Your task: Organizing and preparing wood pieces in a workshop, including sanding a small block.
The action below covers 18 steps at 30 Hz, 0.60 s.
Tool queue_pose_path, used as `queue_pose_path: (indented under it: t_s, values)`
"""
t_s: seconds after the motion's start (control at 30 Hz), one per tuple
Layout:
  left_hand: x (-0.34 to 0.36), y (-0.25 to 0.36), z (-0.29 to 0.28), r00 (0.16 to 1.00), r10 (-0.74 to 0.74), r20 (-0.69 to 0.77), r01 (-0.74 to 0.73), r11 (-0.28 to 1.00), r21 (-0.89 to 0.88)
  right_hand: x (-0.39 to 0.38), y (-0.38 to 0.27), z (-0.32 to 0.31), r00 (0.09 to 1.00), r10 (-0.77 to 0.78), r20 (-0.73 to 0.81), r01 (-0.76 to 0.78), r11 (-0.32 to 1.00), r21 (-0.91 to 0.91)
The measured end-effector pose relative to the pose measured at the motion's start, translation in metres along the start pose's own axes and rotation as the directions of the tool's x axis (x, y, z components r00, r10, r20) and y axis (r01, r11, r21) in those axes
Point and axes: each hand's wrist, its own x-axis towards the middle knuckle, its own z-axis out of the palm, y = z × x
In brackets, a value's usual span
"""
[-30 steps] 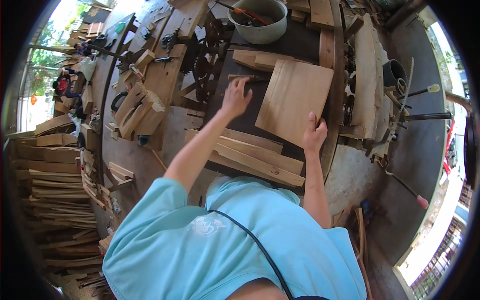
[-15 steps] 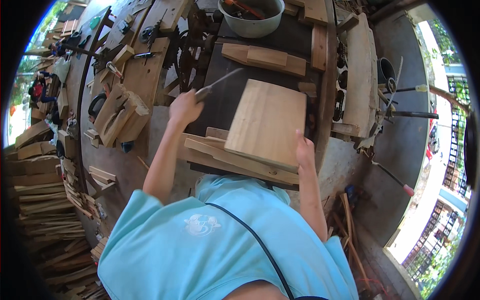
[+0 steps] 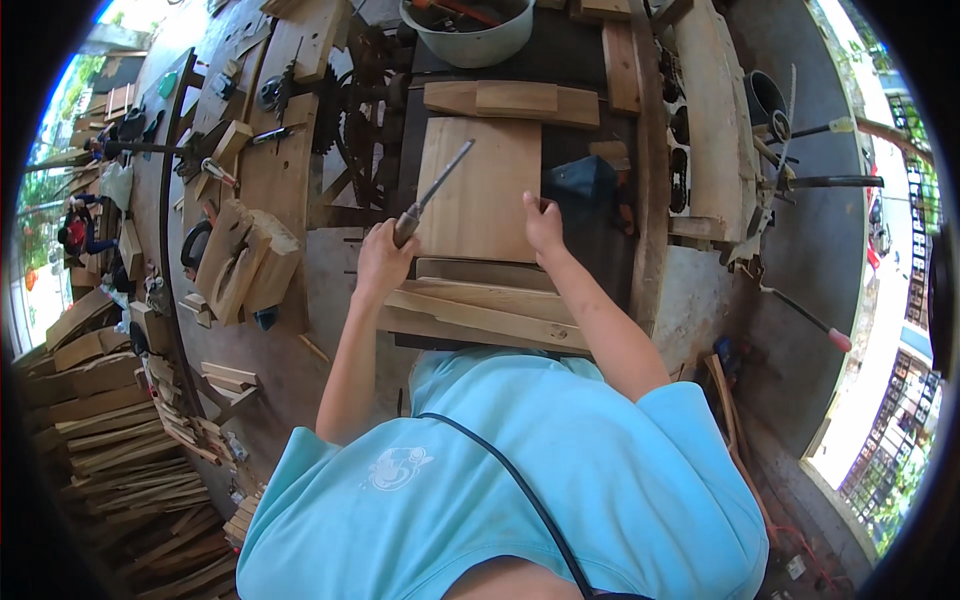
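Over a dark workshop counter [image 3: 565,64], the left hand [image 3: 384,262] clasps a slim tool [image 3: 428,196] while the right hand [image 3: 544,230] pinches a central wooden board [image 3: 490,205] at its right edge, seemingly positioning it, which calls next for steadiness

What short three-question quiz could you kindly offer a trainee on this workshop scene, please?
1. Multiple choice: which grip holds the handled metal tool? A) right B) left C) neither
2. True or false: the grey pot stands on the far side of the flat board.
3. Open: what colour is the shirt?

Key: 1. B, the left grip. 2. True. 3. Light blue.
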Motion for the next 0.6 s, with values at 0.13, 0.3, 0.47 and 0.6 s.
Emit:
queue_pose_path:
  t_s: [0.13, 0.3, 0.47, 0.6]
  values:
    - [0.017, -0.014, 0.036, 0.991, 0.128, 0.042, -0.129, 0.992, 0.008, -0.007, -0.003, 0.003, 1.000, -0.010, 0.020, 0.012, 0.992, -0.124]
    - [0.036, 0.013, 0.038, 0.977, -0.043, 0.208, 0.063, 0.994, -0.092, 0.003, -0.003, -0.037, 0.978, -0.080, 0.191, 0.147, 0.917, -0.371]
    - [0.039, -0.017, 0.044, 0.990, 0.008, 0.142, -0.003, 0.999, -0.034, -0.007, -0.041, -0.076, 0.753, -0.619, 0.221, 0.550, 0.409, -0.728]
    - [0.026, 0.000, 0.051, 0.996, 0.094, 0.012, -0.094, 0.995, 0.041, 0.015, -0.045, -0.087, 0.733, -0.611, 0.299, 0.541, 0.257, -0.800]
